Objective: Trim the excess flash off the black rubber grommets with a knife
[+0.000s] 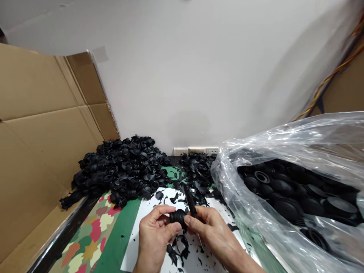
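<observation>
My left hand [155,237] pinches a small black ribbed rubber part [178,217] between thumb and fingers, low in the middle of the view. My right hand [214,235] is closed around a dark blade-like tool [190,203] whose tip sticks up just behind the part, with its thumb pressed against the part. Black rubber trimmings [179,246] lie on the white sheet [136,242] under both hands.
A heap of black ribbed parts [122,170] lies at the left against a cardboard wall [42,125]. A pile of black scraps [197,170] sits behind the hands. A clear plastic bag [284,151] of black round parts fills the right. A white wall stands behind.
</observation>
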A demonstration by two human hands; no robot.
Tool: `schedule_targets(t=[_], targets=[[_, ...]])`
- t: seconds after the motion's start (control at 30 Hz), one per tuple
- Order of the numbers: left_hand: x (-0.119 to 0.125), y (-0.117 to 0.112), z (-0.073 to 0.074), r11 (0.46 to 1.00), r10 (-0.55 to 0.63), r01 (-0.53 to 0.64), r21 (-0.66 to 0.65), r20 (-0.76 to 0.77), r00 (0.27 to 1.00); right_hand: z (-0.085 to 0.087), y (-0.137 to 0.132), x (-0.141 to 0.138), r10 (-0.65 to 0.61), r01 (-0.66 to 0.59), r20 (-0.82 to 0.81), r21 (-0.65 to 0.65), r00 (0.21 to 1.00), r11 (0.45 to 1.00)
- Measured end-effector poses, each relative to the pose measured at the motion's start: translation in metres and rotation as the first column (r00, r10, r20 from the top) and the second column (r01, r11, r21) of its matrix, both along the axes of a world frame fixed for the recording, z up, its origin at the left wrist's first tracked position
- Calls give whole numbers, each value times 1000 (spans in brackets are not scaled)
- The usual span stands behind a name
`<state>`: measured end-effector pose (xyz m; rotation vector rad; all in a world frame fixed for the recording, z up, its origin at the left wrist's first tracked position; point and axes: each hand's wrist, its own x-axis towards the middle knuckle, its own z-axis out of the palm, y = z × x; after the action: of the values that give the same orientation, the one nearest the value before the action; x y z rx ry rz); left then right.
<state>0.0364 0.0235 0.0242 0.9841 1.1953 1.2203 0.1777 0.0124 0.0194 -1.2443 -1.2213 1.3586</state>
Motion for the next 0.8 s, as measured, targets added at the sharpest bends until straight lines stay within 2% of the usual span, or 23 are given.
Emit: schedule_targets(t=[0.13,0.23,0.3,0.37,0.43,0.5,0.67,0.8], targets=[[-2,2,-3,999,11,-10,37,-30,999,-2,0,-2,4,-4,8,-17,1000,1000],[-3,3,-3,990,17,-5,141,-87,996,-4,1,-2,24,-24,-1,-11,1000,1000],[-4,3,-3,973,29,3,229,-137,990,-4,2,2,14,-14,6,17,1000,1000],[-5,3,-2,962,32,19,274,-179,983,-3,3,9,-49,50,-7,97,999,994],[-5,3,-3,956,29,32,291,-204,979,0,3,16,-134,141,-45,225,990,964],[-5,2,-4,954,30,34,297,-209,977,3,1,19,-166,188,-96,310,981,932],[-4,-1,-8,961,10,38,274,-174,985,-1,-5,5,-91,155,-228,284,969,946],[-4,-1,-9,962,-13,54,269,-154,988,-6,-7,-5,-133,198,-215,320,968,926]])
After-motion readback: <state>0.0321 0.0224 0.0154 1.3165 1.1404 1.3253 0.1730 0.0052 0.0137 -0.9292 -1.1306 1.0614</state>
